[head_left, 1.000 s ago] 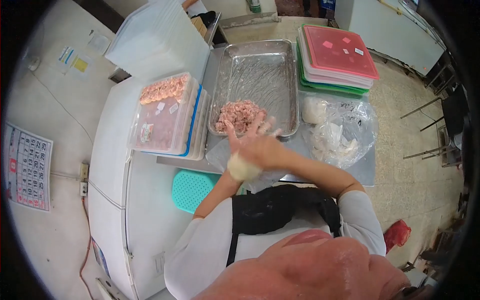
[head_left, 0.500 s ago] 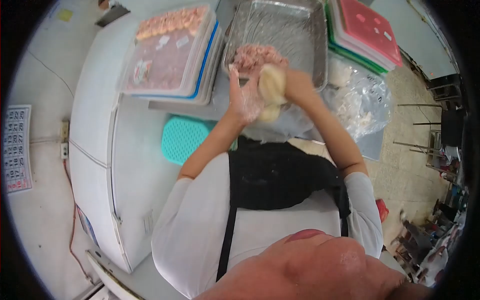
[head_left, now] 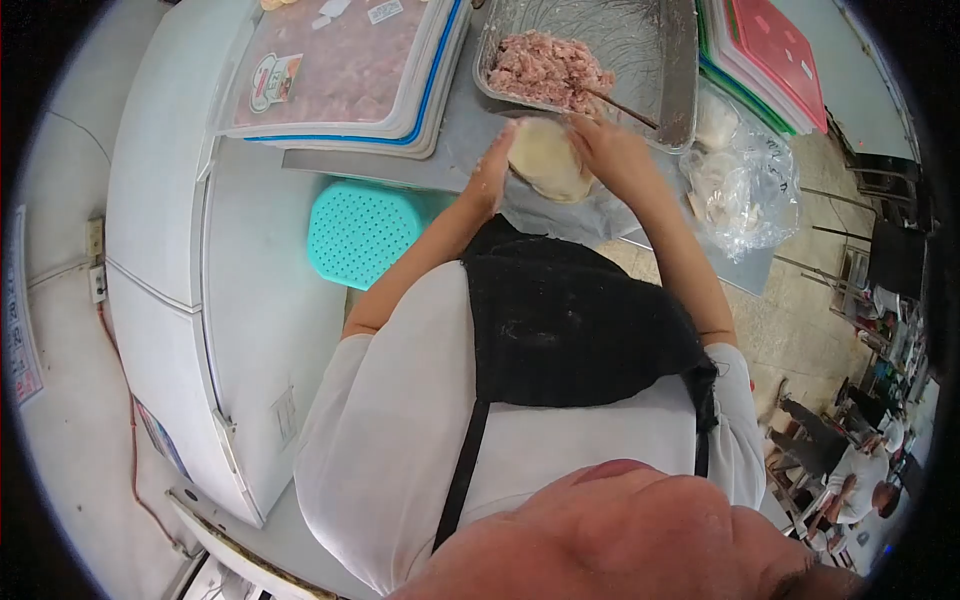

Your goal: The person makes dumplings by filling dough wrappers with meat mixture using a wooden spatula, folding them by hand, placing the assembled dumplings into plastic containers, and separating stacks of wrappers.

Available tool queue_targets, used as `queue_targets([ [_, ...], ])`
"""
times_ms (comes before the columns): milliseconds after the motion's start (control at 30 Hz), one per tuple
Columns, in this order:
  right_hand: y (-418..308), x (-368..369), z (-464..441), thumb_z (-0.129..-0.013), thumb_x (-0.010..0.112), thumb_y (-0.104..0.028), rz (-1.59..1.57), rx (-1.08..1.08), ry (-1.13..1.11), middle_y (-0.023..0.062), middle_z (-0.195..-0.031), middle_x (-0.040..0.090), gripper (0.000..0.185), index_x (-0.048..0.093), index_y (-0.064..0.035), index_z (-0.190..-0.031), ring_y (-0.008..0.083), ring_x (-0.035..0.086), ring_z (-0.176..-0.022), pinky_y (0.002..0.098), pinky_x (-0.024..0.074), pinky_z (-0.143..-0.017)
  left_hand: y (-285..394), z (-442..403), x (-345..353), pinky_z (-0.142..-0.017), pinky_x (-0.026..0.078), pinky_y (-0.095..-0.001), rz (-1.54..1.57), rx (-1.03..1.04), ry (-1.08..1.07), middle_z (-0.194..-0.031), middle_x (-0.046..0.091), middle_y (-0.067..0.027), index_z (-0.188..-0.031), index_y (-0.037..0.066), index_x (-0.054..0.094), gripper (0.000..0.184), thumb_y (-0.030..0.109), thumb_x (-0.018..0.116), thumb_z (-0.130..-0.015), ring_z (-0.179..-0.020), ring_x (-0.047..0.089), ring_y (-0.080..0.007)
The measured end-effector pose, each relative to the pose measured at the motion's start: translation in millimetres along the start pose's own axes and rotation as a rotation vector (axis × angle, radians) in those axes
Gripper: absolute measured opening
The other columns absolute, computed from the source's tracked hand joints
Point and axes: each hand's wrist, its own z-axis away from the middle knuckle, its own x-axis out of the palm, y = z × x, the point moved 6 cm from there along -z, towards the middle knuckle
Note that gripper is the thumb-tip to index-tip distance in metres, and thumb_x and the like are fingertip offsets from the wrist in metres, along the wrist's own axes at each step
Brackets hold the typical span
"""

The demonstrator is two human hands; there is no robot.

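Observation:
A pale, flat round of dough is held up between my two hands, in front of the metal tray. My left hand grips its left edge, thumb and fingers dusted with white. My right hand has its fingers closed on the upper right edge. Behind the hands, the metal tray contains a mound of pinkish ground meat. A thin brown stick leans in the tray, one end in the meat. My fingertips behind the dough are partly hidden.
Stacked lidded plastic boxes stand at left, with a turquoise perforated basket below them. At right lie a clear plastic bag holding pale pieces and a stack of coloured trays or lids. A person is in the far background.
My view has shifted, bringing the stick into sight. The dough, folded and hanging down before, is now spread as a round between both hands. My right hand, blurred before, is steadier.

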Motion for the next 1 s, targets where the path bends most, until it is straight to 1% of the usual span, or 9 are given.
queue_targets([
  [133, 17, -6, 37, -0.089, 0.057, -0.025, 0.062, 0.091, -0.089, 0.0116, -0.09, 0.064, 0.022, 0.062, -0.0091, -0.103, 0.0326, 0.063, -0.085, 0.0437, 0.0503, -0.069, 29, 13, 9, -0.101, 0.036, -0.0405, -0.77, 0.459, -0.119, -0.129, 0.05, -0.0209, -0.133, 0.004, 0.046, 0.06, 0.043, 0.058, -0.088, -0.118, 0.048, -0.0318],
  [233, 9, -31, 48, -0.087, 0.059, -0.023, 0.062, 0.047, -0.008, 0.0088, -0.09, 0.062, 0.021, 0.063, -0.0088, -0.101, 0.0312, 0.061, -0.086, 0.0428, 0.0502, -0.071, 67, 31, 27, -0.096, 0.04, -0.0423, -1.327, 0.765, 0.101, -0.124, 0.053, -0.0195, -0.134, 0.009, 0.046, 0.06, 0.031, 0.067, -0.082, -0.112, 0.051, -0.0357],
  [367, -7, -81, 27, -0.082, 0.064, -0.021, 0.325, -0.172, 0.304, 0.0066, -0.091, 0.06, 0.021, 0.063, -0.008, -0.099, 0.0285, 0.059, -0.089, 0.0428, 0.0497, -0.073, 68, 31, 42, -0.087, 0.043, -0.0396, -1.267, 0.663, -0.141, -0.111, 0.058, -0.0157, -0.118, 0.006, 0.056, 0.049, 0.033, 0.069, -0.079, -0.101, 0.054, -0.0343],
  [467, 29, -59, 10, -0.082, 0.06, -0.017, 0.415, -0.153, 0.224, 0.0084, -0.089, 0.061, 0.016, 0.062, -0.0065, -0.095, 0.0286, 0.062, -0.085, 0.0433, 0.0512, -0.07, 46, 10, 42, -0.083, 0.045, -0.0401, -1.133, 0.422, -0.157, -0.104, 0.058, -0.0147, -0.106, 0.005, 0.058, 0.041, 0.032, 0.07, -0.078, -0.097, 0.054, -0.0338],
  [533, 51, -40, -1, -0.083, 0.056, -0.015, 0.386, -0.053, 0.045, 0.0109, -0.088, 0.063, 0.014, 0.061, -0.0054, -0.093, 0.0297, 0.064, -0.082, 0.0432, 0.0525, -0.067, 55, 4, 61, -0.082, 0.046, -0.0424, -1.106, 0.306, -0.143, -0.101, 0.057, -0.0162, -0.102, 0.005, 0.057, 0.037, 0.031, 0.07, -0.077, -0.095, 0.056, -0.0361],
  [633, 68, -21, -11, -0.085, 0.051, -0.012, 0.375, -0.085, -0.059, 0.0145, -0.085, 0.065, 0.013, 0.06, -0.0052, -0.091, 0.0317, 0.067, -0.076, 0.0431, 0.0539, -0.063, 53, 13, 89, -0.084, 0.046, -0.0427, -1.164, 0.611, -0.219, -0.103, 0.056, -0.0153, -0.101, 0.007, 0.057, 0.033, 0.026, 0.07, -0.077, -0.097, 0.055, -0.0363],
  [733, 67, -12, -25, -0.087, 0.05, -0.015, 0.402, -0.125, -0.109, 0.0142, -0.077, 0.065, 0.015, 0.059, -0.0064, -0.095, 0.0307, 0.066, -0.074, 0.0435, 0.0528, -0.061, 40, 3, 79, -0.085, 0.045, -0.0406, -1.242, 0.662, -0.164, -0.097, 0.056, -0.0143, -0.102, 0.007, 0.06, 0.034, 0.029, 0.07, -0.078, -0.096, 0.055, -0.0335],
  [933, 86, -15, -35, -0.089, 0.046, -0.013, 0.385, -0.246, -0.172, 0.0149, -0.074, 0.064, 0.018, 0.058, -0.0062, -0.1, 0.0339, 0.066, -0.074, 0.0454, 0.052, -0.063, 44, -12, 32, -0.085, 0.045, -0.0369, -1.17, 0.317, 0.168, -0.103, 0.056, -0.0137, -0.108, 0.011, 0.061, 0.034, 0.028, 0.07, -0.08, -0.094, 0.055, -0.0293],
  [1000, 103, -23, -35, -0.09, 0.044, -0.012, 0.376, -0.309, -0.154, 0.0148, -0.077, 0.065, 0.018, 0.058, -0.0055, -0.099, 0.035, 0.065, -0.077, 0.0453, 0.0518, -0.066, 43, -2, 24, -0.081, 0.045, -0.0338, -1.109, 0.354, 0.139, -0.102, 0.056, -0.0104, -0.107, 0.01, 0.061, 0.032, 0.026, 0.07, -0.081, -0.092, 0.055, -0.0241],
])
